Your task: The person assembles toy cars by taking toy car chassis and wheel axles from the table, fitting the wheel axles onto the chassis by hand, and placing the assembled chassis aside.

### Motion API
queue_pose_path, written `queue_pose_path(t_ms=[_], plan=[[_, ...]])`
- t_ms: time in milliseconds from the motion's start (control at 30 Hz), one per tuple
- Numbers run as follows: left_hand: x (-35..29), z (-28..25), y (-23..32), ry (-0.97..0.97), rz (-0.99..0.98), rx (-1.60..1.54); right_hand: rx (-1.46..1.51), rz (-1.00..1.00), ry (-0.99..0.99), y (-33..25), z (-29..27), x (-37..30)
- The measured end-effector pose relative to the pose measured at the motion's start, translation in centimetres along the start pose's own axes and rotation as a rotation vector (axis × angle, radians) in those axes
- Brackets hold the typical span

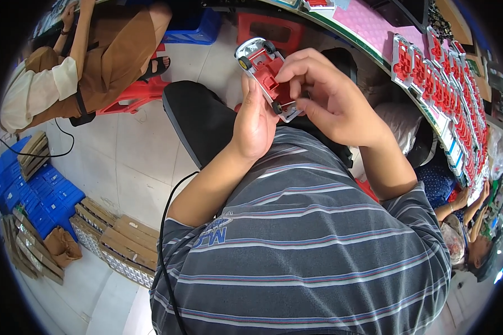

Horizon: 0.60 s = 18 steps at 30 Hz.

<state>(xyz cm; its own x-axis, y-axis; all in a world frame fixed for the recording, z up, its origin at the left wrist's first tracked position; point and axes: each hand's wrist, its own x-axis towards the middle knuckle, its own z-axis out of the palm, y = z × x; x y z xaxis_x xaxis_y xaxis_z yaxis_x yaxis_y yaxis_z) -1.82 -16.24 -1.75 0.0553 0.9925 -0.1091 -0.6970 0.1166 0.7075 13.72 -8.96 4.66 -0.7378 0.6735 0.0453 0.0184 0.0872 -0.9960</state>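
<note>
A toy car (pixel 269 79) is held above my lap with its underside facing up. It has a white body, a red chassis and black wheels, one with a yellow hub. My left hand (pixel 253 120) is closed around the car's left side, thumb along its edge. Over the car's near right part, my right hand (pixel 327 92) has its fingers curled and its thumb bent in, close to a thin metal axle (pixel 288 104). Something dark shows between those fingertips, too small and covered to name.
On the right, a long table (pixel 369 25) carries rows of red-and-white car parts (pixel 436 84). A person in a brown garment (pixel 114 56) sits at left near a red stool (pixel 131 97). Blue crates (pixel 47 190) and cardboard-topped boxes (pixel 128 240) stand lower left. Another person's arms (pixel 458 206) show far right.
</note>
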Motion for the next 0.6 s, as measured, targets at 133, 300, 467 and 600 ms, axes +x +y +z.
queue_pose_path(t_ms=[133,300,467,600], plan=[[0.0,0.0,0.1,-0.006,0.039,0.022,-0.203,-0.028,0.119,-0.1,0.7,-0.1],[-0.1,0.6,0.3,0.051,0.007,-0.016,-0.562,-0.233,0.233,0.0,1.2,0.1],[-0.2,0.4,-0.3,0.039,0.0,-0.018,-0.573,-0.216,0.287,0.7,1.9,-0.5],[-0.1,0.9,-0.4,0.04,0.025,-0.011,-0.68,-0.252,0.329,0.7,1.6,-0.7]])
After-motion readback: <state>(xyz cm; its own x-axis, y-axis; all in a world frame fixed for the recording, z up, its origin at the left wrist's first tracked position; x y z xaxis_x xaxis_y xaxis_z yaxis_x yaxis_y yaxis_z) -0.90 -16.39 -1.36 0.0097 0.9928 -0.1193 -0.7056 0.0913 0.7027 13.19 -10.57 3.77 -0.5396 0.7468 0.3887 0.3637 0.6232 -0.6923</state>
